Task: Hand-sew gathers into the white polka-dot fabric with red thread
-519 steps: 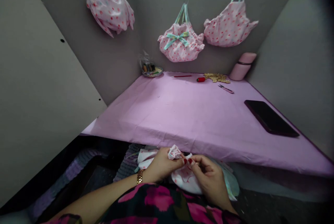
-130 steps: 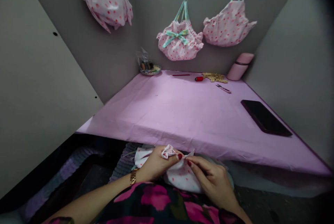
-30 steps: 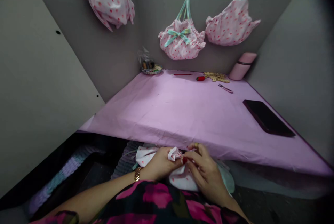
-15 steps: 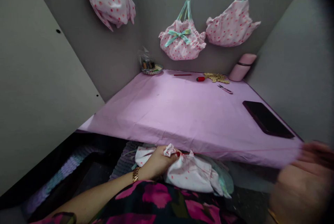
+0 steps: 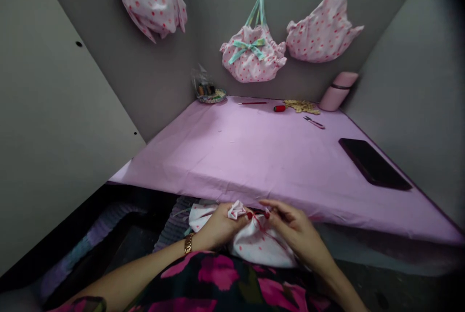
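Dotted cloth [image 5: 259, 248] lies before a pink desk [image 5: 232, 152] amid grey walls [image 5: 156, 79], bunched in the left hand [image 5: 221, 222], fingers closed; the right hand [image 5: 296, 227] half-bends its fingers at the cloth's edge, grip unclear.

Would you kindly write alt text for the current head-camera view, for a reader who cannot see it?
A person's left hand grips dotted cloth with red thread across it, the right hand close by. Behind, a pink table holds a red spool, snips and a dark device; three dotted pieces hang above.
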Motion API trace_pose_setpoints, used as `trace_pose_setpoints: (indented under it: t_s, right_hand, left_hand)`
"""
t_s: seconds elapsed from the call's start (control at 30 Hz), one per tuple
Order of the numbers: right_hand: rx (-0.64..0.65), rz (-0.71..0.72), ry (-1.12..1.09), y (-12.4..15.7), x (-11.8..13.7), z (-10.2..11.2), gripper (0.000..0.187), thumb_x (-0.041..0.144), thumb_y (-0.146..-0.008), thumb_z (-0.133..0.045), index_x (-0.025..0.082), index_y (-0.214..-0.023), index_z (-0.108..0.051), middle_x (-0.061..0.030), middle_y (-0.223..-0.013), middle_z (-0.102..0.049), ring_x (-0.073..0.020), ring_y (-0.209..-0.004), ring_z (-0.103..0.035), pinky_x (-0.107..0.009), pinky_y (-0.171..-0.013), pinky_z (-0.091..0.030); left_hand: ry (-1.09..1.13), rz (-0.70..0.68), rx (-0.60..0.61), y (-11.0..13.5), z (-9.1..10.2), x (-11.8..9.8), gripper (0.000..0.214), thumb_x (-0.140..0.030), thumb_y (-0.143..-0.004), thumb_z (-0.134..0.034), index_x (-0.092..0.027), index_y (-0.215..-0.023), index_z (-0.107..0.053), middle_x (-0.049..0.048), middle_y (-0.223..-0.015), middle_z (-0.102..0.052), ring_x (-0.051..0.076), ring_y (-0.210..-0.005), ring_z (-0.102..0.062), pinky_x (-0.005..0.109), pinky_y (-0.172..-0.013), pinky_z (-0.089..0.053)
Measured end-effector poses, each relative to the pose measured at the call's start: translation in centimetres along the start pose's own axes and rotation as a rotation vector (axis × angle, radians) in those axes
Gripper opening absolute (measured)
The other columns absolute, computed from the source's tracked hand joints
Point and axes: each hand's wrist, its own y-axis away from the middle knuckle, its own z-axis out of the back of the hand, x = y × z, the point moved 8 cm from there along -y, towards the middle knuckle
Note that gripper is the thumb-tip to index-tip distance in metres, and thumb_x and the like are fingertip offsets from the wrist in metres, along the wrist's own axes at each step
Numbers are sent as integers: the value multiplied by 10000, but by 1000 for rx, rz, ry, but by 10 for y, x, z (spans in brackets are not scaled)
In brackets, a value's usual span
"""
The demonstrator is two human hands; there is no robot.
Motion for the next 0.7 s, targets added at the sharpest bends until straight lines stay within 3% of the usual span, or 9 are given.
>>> trace_pose_setpoints:
  t_s: [0.13,0.37,0.47,0.57,0.63,0.7]
  right_hand:
    - [121,29,-3,2,5,-16,193,299,-828,-510,178,-865,-657,-43,-796,-655,-188,-745,-588,-277,-663,-451]
    - [-132,-44,-302,2,-9,10,108,291,-767,-612,189,-759,-647,-5,-710,-620,-132,-661,-545,-222,-608,-416]
    - [-431,-36,-548,6,-12,48,105,263,-681,-686,186,-729,-634,20,-620,-552,-86,-523,-462,-207,-492,-365]
    - [-742,61,-714,15,-9,98,126,218,-639,-700,181,-694,-593,29,-602,-490,-59,-453,-387,-218,-431,-307]
    - [-898,121,-722,23,-7,132,116,190,-656,-665,189,-676,-550,34,-584,-451,-54,-423,-360,-236,-411,-270]
    - [-1001,157,-544,31,-2,164,88,208,-722,-586,202,-679,-510,57,-513,-360,-54,-386,-309,-258,-402,-242]
  left_hand:
    - [67,16,19,1,-3,1,235,-369,-697,-615,-138,-739,-612,21,-706,-604,133,-651,-511,243,-633,-389]
    - [50,15,22,2,-5,-2,187,-329,-704,-609,-142,-708,-603,-1,-676,-590,118,-629,-493,232,-610,-367]
    - [46,23,4,2,-3,-2,166,-311,-709,-602,-145,-708,-600,-6,-680,-596,119,-642,-498,230,-613,-366]
    - [30,22,-2,2,-2,1,170,-318,-706,-600,-149,-693,-594,-17,-669,-591,126,-652,-499,229,-610,-363]
    - [14,24,-7,1,-1,4,173,-321,-701,-603,-149,-685,-588,-24,-662,-579,128,-657,-493,226,-603,-359]
    - [13,24,-5,0,-1,6,174,-318,-699,-604,-147,-681,-580,-23,-664,-571,125,-659,-485,222,-599,-358]
